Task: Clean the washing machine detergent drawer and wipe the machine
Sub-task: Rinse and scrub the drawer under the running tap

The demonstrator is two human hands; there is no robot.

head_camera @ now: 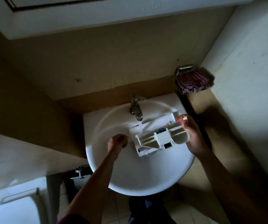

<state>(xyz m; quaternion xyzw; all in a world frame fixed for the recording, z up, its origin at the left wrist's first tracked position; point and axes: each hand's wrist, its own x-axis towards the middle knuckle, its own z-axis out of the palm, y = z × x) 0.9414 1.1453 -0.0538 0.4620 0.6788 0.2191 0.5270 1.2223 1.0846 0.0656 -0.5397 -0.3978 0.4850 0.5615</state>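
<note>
The white detergent drawer point(157, 136) lies across the white sink point(130, 175), under the tap point(135, 107), with water running onto its far side. A blue part shows inside it. My right hand point(193, 136) grips the drawer's right end, thumb on top and fingers round the edge. My left hand point(118, 141) hovers just left of the drawer with its fingers curled, and I cannot tell whether it touches the drawer or holds anything.
A checked cloth point(192, 82) hangs on a wall holder at the right behind the sink. A toilet point(13, 206) stands at the lower left. A white cabinet point(97, 15) hangs above. The room is dim.
</note>
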